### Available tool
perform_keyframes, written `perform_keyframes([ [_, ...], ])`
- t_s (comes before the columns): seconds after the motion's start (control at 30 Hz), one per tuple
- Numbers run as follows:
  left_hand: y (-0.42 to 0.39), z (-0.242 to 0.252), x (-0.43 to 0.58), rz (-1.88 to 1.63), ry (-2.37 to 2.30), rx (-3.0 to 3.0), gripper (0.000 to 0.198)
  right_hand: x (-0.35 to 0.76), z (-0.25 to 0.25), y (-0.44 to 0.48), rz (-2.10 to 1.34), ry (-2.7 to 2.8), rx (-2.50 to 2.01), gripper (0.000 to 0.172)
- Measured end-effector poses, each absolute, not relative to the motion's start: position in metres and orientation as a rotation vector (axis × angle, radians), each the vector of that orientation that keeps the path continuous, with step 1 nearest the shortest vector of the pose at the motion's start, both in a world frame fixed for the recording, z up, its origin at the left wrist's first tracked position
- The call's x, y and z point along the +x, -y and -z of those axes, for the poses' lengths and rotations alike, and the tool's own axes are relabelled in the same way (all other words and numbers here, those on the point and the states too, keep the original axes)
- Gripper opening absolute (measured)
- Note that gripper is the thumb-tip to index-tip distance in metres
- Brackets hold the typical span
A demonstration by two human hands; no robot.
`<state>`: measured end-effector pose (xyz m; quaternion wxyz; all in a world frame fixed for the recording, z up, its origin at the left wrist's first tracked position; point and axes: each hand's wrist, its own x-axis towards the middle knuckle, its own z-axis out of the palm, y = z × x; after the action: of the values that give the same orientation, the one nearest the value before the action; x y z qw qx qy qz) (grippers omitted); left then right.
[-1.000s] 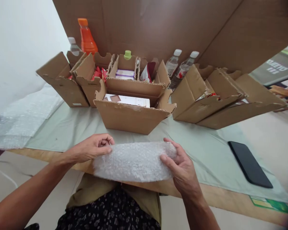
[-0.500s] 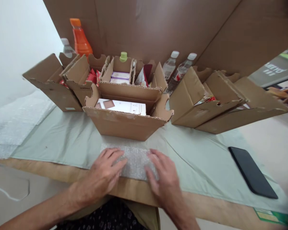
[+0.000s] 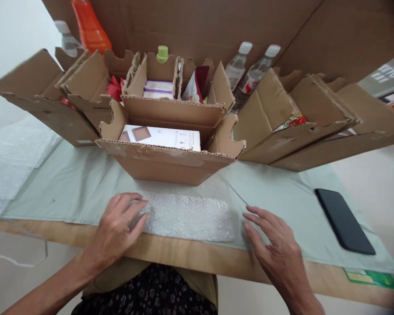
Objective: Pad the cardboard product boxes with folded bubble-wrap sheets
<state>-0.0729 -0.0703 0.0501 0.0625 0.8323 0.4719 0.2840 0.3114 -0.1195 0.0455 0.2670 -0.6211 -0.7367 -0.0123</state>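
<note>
At the far left a spare heap of wrap (image 3: 13, 157) lies on the table (image 3: 190, 258). Our left hand (image 3: 118, 223) is open and flat, holding nothing, its fingers pressing on the left end of the bubble wrap (image 3: 187, 216). A second ago we held this sheet up off the table, bowed between both hands. Half a second ago both palms were side by side on its middle. Now they have slid apart and the sheet lies spread flat on the pale cloth (image 3: 79, 183) at the near edge, just in front of the open box (image 3: 164, 166) with its white carton (image 3: 164, 136). We judge the smoothing stroke has run its length. Our right hand (image 3: 276, 249) is open too, fingers splayed and empty, and has passed off the sheet's right end onto the cloth just beside it. Further right the phone (image 3: 344, 221) lies untouched.
</note>
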Motion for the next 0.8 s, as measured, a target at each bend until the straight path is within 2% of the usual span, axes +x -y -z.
perform_keyframes([
  [0.17, 0.072, -0.042, -0.091, -0.634, -1.815, 2.605, 0.031, 0.282, -0.03, 0.087, 0.029, 2.121, -1.684, 0.037],
  [0.27, 0.074, -0.037, -0.084, -0.587, -1.776, 2.553, 0.017, 0.27, -0.026, 0.086, 0.008, 2.136, -1.582, 0.024],
  [0.33, 0.076, -0.038, -0.079, -0.643, -1.733, 2.514, 0.012, 0.266, -0.032, 0.095, -0.059, 2.084, -1.522, 0.021],
  [0.5, 0.087, -0.051, -0.065, -0.853, -1.584, 2.474, 0.01, 0.273, -0.054, 0.148, -0.51, 1.758, -1.63, 0.008],
  [0.6, 0.091, -0.06, -0.038, -0.948, -1.354, 2.521, 0.007, 0.28, -0.056, 0.192, -0.799, 1.359, -1.767, 0.035],
  [0.67, 0.086, -0.067, -0.006, -1.013, -1.184, 2.567, 0.012, 0.28, -0.053, 0.218, -0.941, 1.015, -1.807, 0.051],
  [0.8, 0.054, -0.085, 0.074, -1.08, -0.808, 2.723, 0.027, 0.266, -0.049, 0.243, -0.941, 0.594, -1.735, 0.068],
])
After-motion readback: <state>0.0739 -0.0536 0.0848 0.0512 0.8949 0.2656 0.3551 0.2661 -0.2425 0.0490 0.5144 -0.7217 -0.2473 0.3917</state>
